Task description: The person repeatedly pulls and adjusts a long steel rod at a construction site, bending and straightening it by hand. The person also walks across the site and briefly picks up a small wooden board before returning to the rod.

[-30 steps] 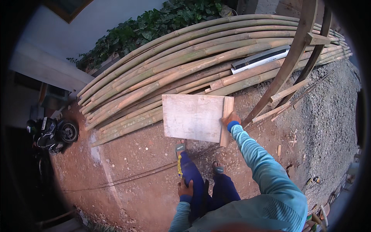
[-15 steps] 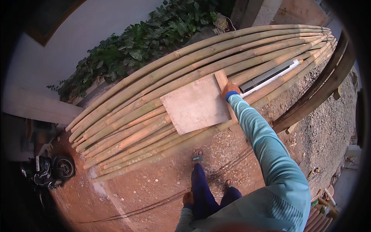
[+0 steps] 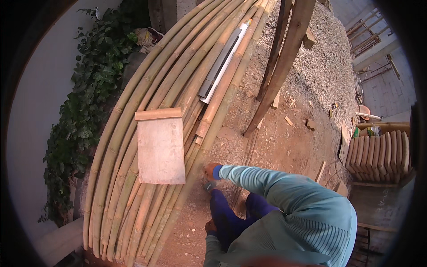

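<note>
My right hand point(image 3: 211, 171) hangs above the ground beside the near edge of the bamboo poles point(image 3: 147, 222), off the board. How its fingers lie is too small and blurred to tell. My left hand point(image 3: 211, 227) is low by my thigh, its fingers mostly hidden. A pale rectangular board point(image 3: 160, 151) lies on the poles, with a narrow wooden strip point(image 3: 158, 114) along its far edge. Farther up the poles rests a long, narrow black-and-white piece point(image 3: 224, 62).
Dark curved timbers point(image 3: 284, 66) stand right of the poles over gravel point(image 3: 320, 53). Wood offcuts point(image 3: 310, 124) are scattered on the dirt. Stacked brownish slabs point(image 3: 378, 153) are at the right. Leafy plants point(image 3: 75, 147) grow along the wall at the left.
My right hand has left the strip end of the board and drawn back toward my body. The view has turned to the right, so the poles now run more upright in the picture.
</note>
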### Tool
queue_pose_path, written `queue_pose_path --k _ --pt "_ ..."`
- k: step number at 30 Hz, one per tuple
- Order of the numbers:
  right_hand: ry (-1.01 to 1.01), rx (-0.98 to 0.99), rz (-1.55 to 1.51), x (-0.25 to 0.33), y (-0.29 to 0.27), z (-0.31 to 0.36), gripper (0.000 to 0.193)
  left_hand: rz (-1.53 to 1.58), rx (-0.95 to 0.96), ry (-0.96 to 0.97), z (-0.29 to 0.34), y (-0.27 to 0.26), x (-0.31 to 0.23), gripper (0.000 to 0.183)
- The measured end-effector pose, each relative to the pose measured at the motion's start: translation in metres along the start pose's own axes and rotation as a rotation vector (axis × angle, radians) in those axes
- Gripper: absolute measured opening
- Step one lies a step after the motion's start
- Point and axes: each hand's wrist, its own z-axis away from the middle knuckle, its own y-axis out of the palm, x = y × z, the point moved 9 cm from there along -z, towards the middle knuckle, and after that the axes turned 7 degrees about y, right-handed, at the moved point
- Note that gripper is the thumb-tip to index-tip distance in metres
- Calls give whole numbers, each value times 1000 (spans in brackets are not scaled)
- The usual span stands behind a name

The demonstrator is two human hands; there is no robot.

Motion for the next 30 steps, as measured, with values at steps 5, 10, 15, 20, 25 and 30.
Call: queue_pose_path --k 5,10,15,20,25,30 --pt "777 81 -479 -217 165 169 34 -140 64 106 -20 -27 -12 47" --pt "1088 -15 -826 -291 287 271 33 -450 211 161 -36 -43 -50 44" --pt "1079 -155 -1253 -282 375 229 35 -728 299 268 -18 -37 -105 49" --pt "1072 -350 -1361 -271 436 160 38 -1165 223 422 -3 -10 -154 54" --pt "1103 -268 -1516 -267 511 67 44 -1400 197 613 2 9 -176 55" --pt "1209 -185 -1674 -272 557 13 60 -1405 292 631 -12 13 -189 53"
